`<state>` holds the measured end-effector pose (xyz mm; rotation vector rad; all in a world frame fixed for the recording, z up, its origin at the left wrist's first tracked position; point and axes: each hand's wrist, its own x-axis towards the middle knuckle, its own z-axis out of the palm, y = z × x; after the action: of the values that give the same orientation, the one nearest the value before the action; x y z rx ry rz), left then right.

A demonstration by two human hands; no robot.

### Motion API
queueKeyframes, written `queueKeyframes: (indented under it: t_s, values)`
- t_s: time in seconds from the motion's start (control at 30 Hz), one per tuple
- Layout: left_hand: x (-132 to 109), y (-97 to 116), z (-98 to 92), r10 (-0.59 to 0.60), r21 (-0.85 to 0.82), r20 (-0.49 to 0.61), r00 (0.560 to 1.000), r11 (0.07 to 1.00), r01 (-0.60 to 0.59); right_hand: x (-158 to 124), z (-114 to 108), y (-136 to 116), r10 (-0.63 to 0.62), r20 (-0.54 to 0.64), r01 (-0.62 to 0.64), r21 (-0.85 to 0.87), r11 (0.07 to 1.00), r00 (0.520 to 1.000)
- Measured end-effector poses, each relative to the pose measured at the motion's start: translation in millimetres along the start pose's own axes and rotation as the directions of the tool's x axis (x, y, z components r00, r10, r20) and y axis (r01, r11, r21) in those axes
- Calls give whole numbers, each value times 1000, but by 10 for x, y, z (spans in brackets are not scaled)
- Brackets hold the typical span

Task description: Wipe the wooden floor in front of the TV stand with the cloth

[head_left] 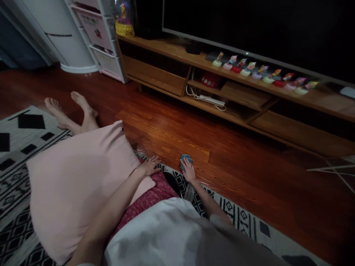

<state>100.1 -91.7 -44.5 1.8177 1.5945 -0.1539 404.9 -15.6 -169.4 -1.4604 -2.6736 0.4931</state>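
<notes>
On the wooden floor, just past the rug's edge, lies a small folded blue cloth (186,157). My right hand (189,171) is on top of it, fingers bent over it. My left hand (150,165) rests palm down by the corner of a pink pillow (74,177), over the dark red clothing (158,190) on my lap. Its fingers are spread with nothing in them. The pillow covers much of my legs; my bare feet (83,103) show beyond it. Between my hands is a dark rounded thing (172,181) that I cannot make out.
A patterned rug (241,218) lies under me. Ahead stands a wooden TV cabinet (155,79) with a large screen (263,33). Several small figurines (251,68) line its top, and a white power strip (212,100) sits on its shelf. White drawers (107,61) stand at the left.
</notes>
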Motion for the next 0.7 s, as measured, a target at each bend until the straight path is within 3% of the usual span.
queueKeyframes:
  t_s: [0.13, 0.23, 0.33, 0.57, 0.63, 0.7]
  values:
    - [-18, 4, -40, 1, 14, 1, 1000, 1000, -1, 655, -148, -26, 99, -47, -98, 18, 995, 994]
    - [-38, 28, -76, -14, 25, -7, 1000, 1000, 14, 856, -185, -58, 128, -51, -127, 23, 992, 990]
    - [-48, 48, -96, -23, 34, -6, 1000, 999, 23, 625, -143, -63, 90, -18, -90, 26, 996, 996]
    - [-34, -12, -51, -20, 33, -4, 1000, 999, 20, -608, 43, 210, -20, 38, 18, 59, 998, 999]
    - [-29, -37, -38, -10, 40, -7, 1000, 999, 10, -683, 43, 280, -6, 21, 5, 63, 998, 1000]
    - [-23, -48, -36, -3, 48, 6, 1000, 999, 2, -534, 4, 334, 83, -7, -82, 58, 995, 997]
